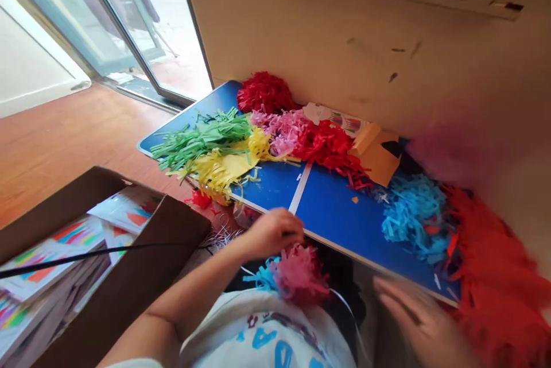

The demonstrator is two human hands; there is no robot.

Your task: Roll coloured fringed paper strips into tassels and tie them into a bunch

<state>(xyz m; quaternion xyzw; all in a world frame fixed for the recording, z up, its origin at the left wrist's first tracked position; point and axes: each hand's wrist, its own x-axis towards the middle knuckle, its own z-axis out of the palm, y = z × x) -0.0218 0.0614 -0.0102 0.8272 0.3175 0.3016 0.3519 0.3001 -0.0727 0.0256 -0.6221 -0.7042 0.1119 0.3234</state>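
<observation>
left grip (278, 233) with fingers curled, can't tell if it holds anything, pink fluffy paper (301, 276) just under it, blue paper strips (263, 277) under it too, right grip (408, 310) blurry, let loose and empty, blue tabletop (344, 207) in front of both

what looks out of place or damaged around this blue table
Red scraps and white strips lie below the near edge of the table, beside the cardboard box, looking like fallen waste. The wall also has dark marks, perhaps damage.
</observation>
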